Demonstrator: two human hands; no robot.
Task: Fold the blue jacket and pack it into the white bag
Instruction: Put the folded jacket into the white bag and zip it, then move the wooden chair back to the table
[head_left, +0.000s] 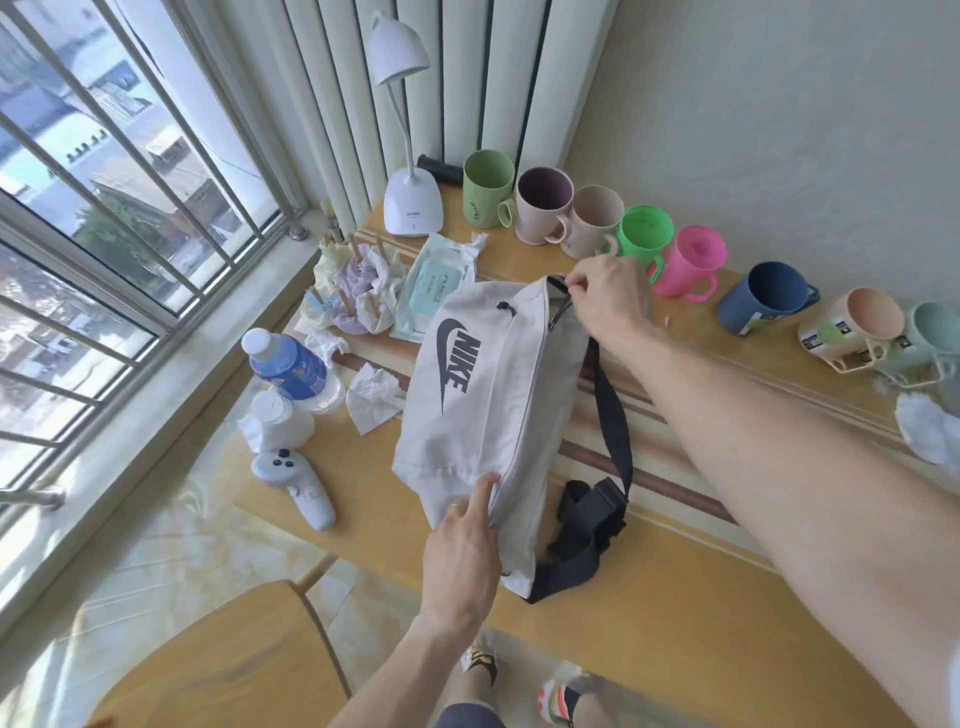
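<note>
Left hand (460, 551) grips near end of white Nike bag (483, 410); right hand (610, 301) pinches what looks like the far zipper pull; keep bag taut while zipping.

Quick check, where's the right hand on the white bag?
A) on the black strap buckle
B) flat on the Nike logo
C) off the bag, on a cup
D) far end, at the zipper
D: the right hand pinches the zipper pull at the far end of the white bag, while the left hand holds the near end.

Bare forearms, ring (454, 507) on left hand (460, 561), dark shorts (467, 717)
</note>
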